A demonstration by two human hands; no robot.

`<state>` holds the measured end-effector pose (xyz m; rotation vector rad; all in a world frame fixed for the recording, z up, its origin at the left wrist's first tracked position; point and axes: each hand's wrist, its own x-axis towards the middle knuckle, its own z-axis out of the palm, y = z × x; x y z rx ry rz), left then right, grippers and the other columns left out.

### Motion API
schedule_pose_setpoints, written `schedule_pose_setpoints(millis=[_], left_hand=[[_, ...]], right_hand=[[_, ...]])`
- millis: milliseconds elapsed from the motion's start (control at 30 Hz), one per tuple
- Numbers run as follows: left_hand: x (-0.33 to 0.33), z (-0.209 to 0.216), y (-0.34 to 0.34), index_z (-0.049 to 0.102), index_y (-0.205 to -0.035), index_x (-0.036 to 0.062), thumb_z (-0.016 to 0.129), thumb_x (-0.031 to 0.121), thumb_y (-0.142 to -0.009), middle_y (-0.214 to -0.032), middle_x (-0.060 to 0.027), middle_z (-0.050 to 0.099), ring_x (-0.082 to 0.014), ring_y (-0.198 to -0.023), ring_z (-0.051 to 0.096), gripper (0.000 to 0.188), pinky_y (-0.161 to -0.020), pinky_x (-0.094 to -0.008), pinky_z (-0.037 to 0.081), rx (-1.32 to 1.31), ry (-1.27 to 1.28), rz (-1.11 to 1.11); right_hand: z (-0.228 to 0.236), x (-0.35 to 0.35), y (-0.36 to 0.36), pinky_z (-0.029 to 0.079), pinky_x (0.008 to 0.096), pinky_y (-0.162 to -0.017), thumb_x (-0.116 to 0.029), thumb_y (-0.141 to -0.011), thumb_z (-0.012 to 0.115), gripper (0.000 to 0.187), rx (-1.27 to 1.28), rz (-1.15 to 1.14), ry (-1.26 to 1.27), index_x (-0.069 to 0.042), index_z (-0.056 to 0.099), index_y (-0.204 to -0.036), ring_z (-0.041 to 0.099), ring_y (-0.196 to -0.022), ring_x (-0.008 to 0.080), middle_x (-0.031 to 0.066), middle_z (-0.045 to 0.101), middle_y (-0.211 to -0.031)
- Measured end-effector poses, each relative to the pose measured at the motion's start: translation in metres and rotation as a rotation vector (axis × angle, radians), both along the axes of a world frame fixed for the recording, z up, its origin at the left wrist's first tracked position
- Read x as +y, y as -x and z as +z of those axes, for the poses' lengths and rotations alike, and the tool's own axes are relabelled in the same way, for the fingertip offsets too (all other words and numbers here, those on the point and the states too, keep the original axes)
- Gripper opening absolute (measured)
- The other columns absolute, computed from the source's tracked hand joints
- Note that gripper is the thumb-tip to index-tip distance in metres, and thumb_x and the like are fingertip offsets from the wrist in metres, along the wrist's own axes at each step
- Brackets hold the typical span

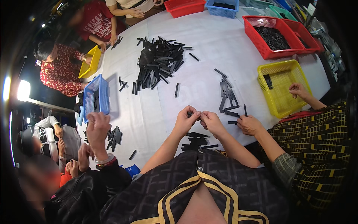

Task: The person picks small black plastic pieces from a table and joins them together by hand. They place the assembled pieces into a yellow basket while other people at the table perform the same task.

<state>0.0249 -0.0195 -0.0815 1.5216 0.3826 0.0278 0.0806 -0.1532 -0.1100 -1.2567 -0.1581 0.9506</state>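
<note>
My left hand (185, 120) is closed in a pinch around a small black piece (190, 113), mostly covered by the fingers. Close against it, my right hand (212, 123) has thumb and fingertips pressed together; whatever they grip is hidden. Both hands are just above the white table (175, 106). Beneath my wrists lies a small group of black strips (196, 142), partly hidden by my arms and clothing. A single black strip (176, 90) rests beyond my hands.
A large heap of black strips (158, 63) covers the table's far middle. To the right are a co-worker's hand (249, 125), loose strips (225, 91), a yellow basket (264, 91) and a red basket (257, 43). Leftward stand a blue basket (105, 98) and another person's hand (98, 130).
</note>
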Motion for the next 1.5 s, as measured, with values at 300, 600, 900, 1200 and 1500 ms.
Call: schedule_pose_setpoints(millis=[300,600,900,1200,1500], left_hand=[[-0.007,0.029,0.0,0.049,-0.08,0.0041,0.061,0.015,-0.085,-0.055,0.0031,0.046,-0.0018,-0.045,0.034,0.017,-0.039,-0.0177,0.023,-0.027,0.033,-0.065],[0.016,0.07,0.003,0.045,-0.081,0.0035,0.055,0.01,-0.088,-0.05,0.0021,0.044,-0.0029,-0.042,0.033,0.014,-0.039,-0.0191,0.023,-0.192,0.076,0.295],[-0.007,0.086,0.017,0.054,-0.095,0.0007,0.054,0.017,-0.089,-0.056,0.0044,0.045,-0.0022,-0.049,0.038,0.017,-0.044,-0.0185,0.027,-0.091,0.225,-0.044],[-0.013,0.071,0.014,0.054,-0.075,0.0013,0.051,0.025,-0.091,-0.053,0.0031,0.045,-0.0024,-0.046,0.035,0.029,-0.042,-0.0196,0.026,-0.051,0.1,0.057],[-0.015,0.074,0.018,0.058,-0.076,0.0018,0.048,0.029,-0.092,-0.051,0.0031,0.043,-0.0032,-0.045,0.035,0.033,-0.042,-0.0178,0.024,-0.045,0.267,0.003]], right_hand=[[0.037,-0.023,0.002,0.029,0.0205,-0.043,-0.016,-0.089,0.05,0.018,-0.077,0.102,0.013,0.001,0.057,-0.086,0.038,-0.047,0.005,-0.0011,0.047,-0.056],[0.076,-0.034,0.01,0.034,0.0213,-0.048,-0.018,-0.092,0.047,0.02,0.303,0.131,-0.252,0.0,0.054,-0.088,0.039,-0.05,0.0073,-0.0003,0.046,-0.06],[0.087,-0.04,0.019,0.035,0.0223,-0.05,-0.02,-0.093,0.046,0.02,0.626,0.131,-0.475,-0.001,0.051,-0.092,0.039,-0.049,0.0092,0.0014,0.046,-0.06],[0.088,-0.022,0.034,0.03,0.0203,-0.04,-0.027,-0.094,0.042,0.029,0.016,0.098,-0.124,-0.005,0.05,-0.077,0.04,-0.042,0.0102,0.0016,0.047,-0.052],[0.091,-0.029,0.027,0.03,0.0234,-0.04,-0.034,-0.096,0.032,0.034,0.708,0.213,-0.454,-0.009,0.041,-0.074,0.031,-0.038,0.01,-0.0003,0.037,-0.048]])
